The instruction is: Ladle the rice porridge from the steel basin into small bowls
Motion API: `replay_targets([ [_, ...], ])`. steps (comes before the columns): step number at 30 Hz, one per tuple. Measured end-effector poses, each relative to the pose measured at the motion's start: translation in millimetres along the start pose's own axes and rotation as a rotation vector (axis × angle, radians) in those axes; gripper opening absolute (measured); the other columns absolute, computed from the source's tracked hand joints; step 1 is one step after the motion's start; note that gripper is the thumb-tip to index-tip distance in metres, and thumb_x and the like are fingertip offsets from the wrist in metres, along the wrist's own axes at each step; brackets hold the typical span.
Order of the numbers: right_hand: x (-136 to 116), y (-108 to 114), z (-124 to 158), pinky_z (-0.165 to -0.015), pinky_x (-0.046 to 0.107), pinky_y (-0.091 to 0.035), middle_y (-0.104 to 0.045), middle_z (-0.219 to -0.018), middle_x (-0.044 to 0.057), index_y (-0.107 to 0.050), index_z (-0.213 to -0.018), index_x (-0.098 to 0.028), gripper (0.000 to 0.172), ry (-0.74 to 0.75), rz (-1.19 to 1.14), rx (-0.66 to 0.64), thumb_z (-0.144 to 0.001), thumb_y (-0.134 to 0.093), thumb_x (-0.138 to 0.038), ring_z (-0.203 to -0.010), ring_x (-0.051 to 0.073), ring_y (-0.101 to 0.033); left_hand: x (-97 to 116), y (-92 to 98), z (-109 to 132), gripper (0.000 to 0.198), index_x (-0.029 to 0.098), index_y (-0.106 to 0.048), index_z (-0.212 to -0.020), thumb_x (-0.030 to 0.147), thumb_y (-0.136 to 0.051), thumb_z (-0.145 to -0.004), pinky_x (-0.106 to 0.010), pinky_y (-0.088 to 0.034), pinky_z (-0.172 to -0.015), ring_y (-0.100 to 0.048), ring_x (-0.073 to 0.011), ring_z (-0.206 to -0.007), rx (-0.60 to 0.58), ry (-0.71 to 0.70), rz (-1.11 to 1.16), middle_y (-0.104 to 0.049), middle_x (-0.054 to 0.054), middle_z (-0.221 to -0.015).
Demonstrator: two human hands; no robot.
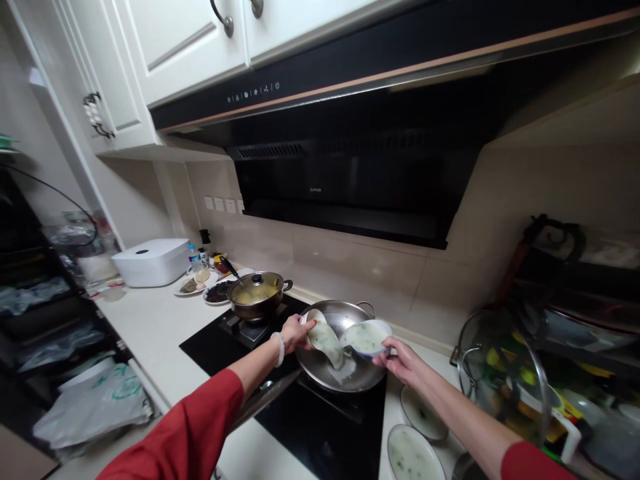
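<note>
Over the wok point(367, 377), left hand point(294, 332) and right hand point(401, 362) grip bowls point(385, 329) lying between them.

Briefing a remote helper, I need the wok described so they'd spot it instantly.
Under the black range hood is a black cooktop. On its right side, beneath the bowl in the right hand, sits a wide silvery wok. Unlike the pot to its left, it has no lid.

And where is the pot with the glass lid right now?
In the head view, the lidded pot sits left of centre on the black cooktop, between the plate of dark food on its left and the steel wok on its right.
</note>
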State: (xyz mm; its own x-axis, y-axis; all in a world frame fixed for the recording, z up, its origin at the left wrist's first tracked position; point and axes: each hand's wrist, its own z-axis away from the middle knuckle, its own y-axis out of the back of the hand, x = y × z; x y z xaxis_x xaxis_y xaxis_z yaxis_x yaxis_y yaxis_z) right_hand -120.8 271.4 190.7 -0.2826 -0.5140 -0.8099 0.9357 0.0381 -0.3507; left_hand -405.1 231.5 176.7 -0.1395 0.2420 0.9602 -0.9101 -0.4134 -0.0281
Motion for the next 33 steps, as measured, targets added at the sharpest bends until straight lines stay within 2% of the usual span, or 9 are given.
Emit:
replay_targets([
  [5,-11,-3,-6,-0.037,0.019,-0.046,-0.056,-0.054,0.000,-0.052,-0.079,-0.017,0.017,0.055,0.236,0.056,-0.064,-0.060,-0.012,-0.039,0.011,-0.053,11,0.0,-1,0.044,0.015,-0.058,-0.091,0.029,-0.083,-0.058,-0.042,-0.055,-0.065,-0.065,-0.0342,-0.086,0.032,-0.136,-0.185,-0.061,-0.014,-0.095],
  [9,-19,-10,-8,-0.035,0.022,-0.039,-0.057,-0.056,0.000,-0.056,-0.097,-0.015,0.034,0.183,0.494,0.068,-0.064,-0.062,-0.016,-0.037,0.013,-0.051,23,-1.4,5,0.044,0.017,-0.060,-0.083,0.019,-0.087,-0.048,-0.040,-0.046,-0.092,-0.049,-0.0374,-0.118,0.008,-0.292,-0.268,-0.057,-0.014,-0.107],
  [12,-25,-16,-8,-0.044,0.027,-0.044,-0.060,-0.072,0.002,-0.054,-0.115,-0.017,0.054,0.334,0.678,0.057,-0.063,-0.064,-0.017,-0.044,0.013,-0.051,29,-3.4,15,0.052,0.019,-0.063,-0.089,0.015,-0.088,-0.043,-0.041,-0.034,-0.105,-0.043,-0.0367,-0.123,-0.068,-0.425,-0.334,-0.054,-0.012,-0.111],
  [14,-28,-19,-5,-0.059,0.030,-0.049,-0.060,-0.087,0.003,-0.054,-0.122,-0.021,0.063,0.439,0.760,0.031,-0.061,-0.067,-0.016,-0.060,0.015,-0.056,31,-4.2,25,0.057,0.021,-0.064,-0.097,0.014,-0.087,-0.045,-0.044,-0.028,-0.109,-0.041,-0.0364,-0.123,-0.159,-0.545,-0.388,-0.052,-0.011,-0.114],
  [17,-29,-22,0,-0.084,0.035,-0.046,-0.053,-0.110,0.006,-0.052,-0.131,-0.024,0.071,0.650,0.964,-0.061,-0.061,-0.068,-0.018,-0.088,0.021,-0.057,33,-3.4,38,0.064,0.024,-0.063,-0.107,0.010,-0.085,-0.049,-0.045,-0.025,-0.111,-0.034,-0.0360,-0.127,-0.312,-0.653,-0.397,-0.053,-0.011,-0.117],
  [21,-26,-22,7,-0.089,0.039,-0.044,-0.041,-0.125,0.014,-0.032,-0.147,-0.018,0.078,0.903,1.450,-0.198,-0.073,-0.057,-0.023,-0.094,0.024,-0.055,34,-0.4,48,0.063,0.023,-0.062,-0.109,0.005,-0.082,-0.052,-0.041,-0.030,-0.110,-0.030,-0.0346,-0.132,-0.442,-0.671,-0.321,-0.055,-0.012,-0.117],
  [26,-26,-23,13,-0.087,0.039,-0.046,-0.036,-0.132,0.015,-0.022,-0.150,-0.021,0.078,0.949,1.613,-0.196,-0.078,-0.052,-0.024,-0.094,0.024,-0.057,37,0.9,53,0.058,0.022,-0.062,-0.099,0.007,-0.085,-0.048,-0.041,-0.040,-0.103,-0.030,-0.0352,-0.132,-0.453,-0.623,-0.195,-0.058,-0.013,-0.117],
  [30,-31,-25,22,-0.086,0.040,-0.046,-0.036,-0.134,0.017,-0.023,-0.150,-0.020,0.078,0.936,1.651,-0.160,-0.078,-0.052,-0.023,-0.090,0.024,-0.058,40,-0.1,57,0.057,0.022,-0.061,-0.106,0.022,-0.086,-0.055,-0.040,-0.044,-0.100,-0.037,-0.0344,-0.128,-0.456,-0.806,-0.329,-0.058,-0.014,-0.115],
  [33,-33,-27,28,-0.085,0.040,-0.046,-0.037,-0.134,0.018,-0.024,-0.150,-0.020,0.077,0.931,1.677,-0.146,-0.079,-0.052,-0.024,-0.089,0.025,-0.059,42,-0.1,60,0.059,0.020,-0.060,-0.115,0.026,-0.083,-0.061,-0.041,-0.041,-0.102,-0.039,-0.0349,-0.126,-0.442,-0.888,-0.454,-0.057,-0.015,-0.116],
])
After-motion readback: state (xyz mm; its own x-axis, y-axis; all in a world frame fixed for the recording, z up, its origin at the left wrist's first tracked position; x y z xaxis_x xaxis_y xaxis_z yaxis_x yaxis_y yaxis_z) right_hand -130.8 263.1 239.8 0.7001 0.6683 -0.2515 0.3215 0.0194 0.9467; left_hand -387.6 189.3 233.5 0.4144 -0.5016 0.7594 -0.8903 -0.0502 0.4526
